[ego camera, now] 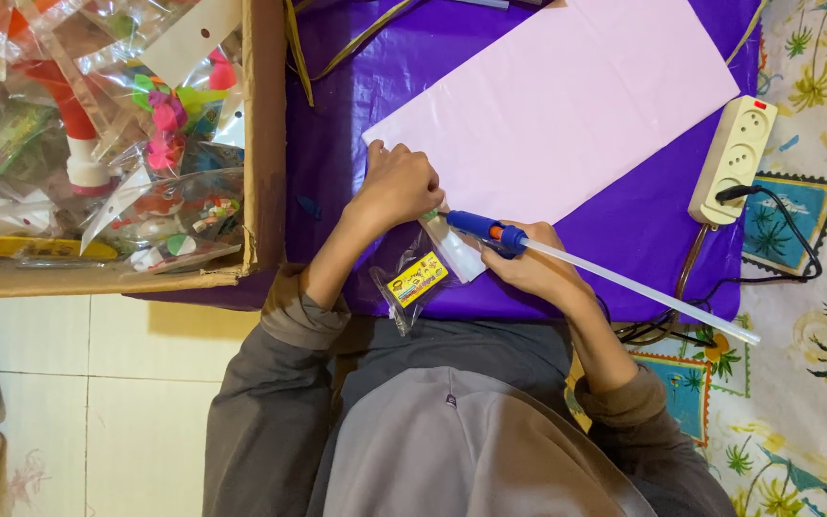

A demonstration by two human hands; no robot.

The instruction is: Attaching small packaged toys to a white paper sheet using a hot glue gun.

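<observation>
So, top-down view of someone working over a purple plastic sheet (356,115) with a big pale pink sheet (567,105) lying on top of it. The right hand (528,263) is wrapped around a blue glue gun (480,228), with a long clear glue stick (634,287) poking out the back toward the lower right. The nozzle end points left, right at the left hand (399,187), which is curled into a loose fist and pressing down at the lower corner of the pink sheet, fingers pinching something small that I can't make out. The two hands are just beside each other, almost touching.

Just below them sits a small clear plastic bag (413,282) with a yellow label, partly under the gun. A cardboard box (262,134) full of packaged colourful toys sits on the left, and a cream power strip (734,158) with a black plug in it lies on the right edge of the purple sheet.
</observation>
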